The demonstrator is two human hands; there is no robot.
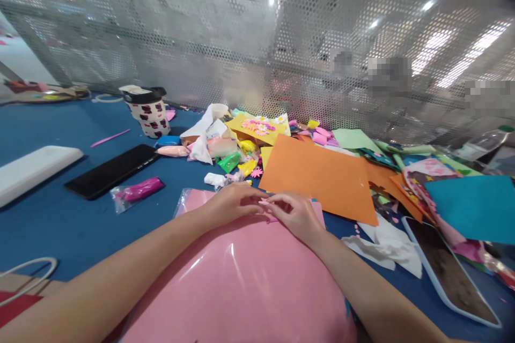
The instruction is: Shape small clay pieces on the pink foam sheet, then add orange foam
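My left hand (235, 204) and my right hand (295, 214) meet fingertip to fingertip, with a small pale pink piece (264, 202) pinched between them. What the piece is made of is too small to tell. Just below my fingers lies a thin magenta strip (273, 220). A large, shiny pink sheet (241, 284) spreads under both wrists and down to the bottom of the view. Behind my left hand, the corner of a clear plastic sleeve (183, 204) shows over flat pink material.
An orange paper sheet (317, 177) lies beyond my right hand. Colourful clay packets (229, 162) crowd the middle. At left are a patterned cup (151, 112), black slab (112, 171) and white slab (38, 171). A phone (453, 273) and blue paper (475, 206) sit right.
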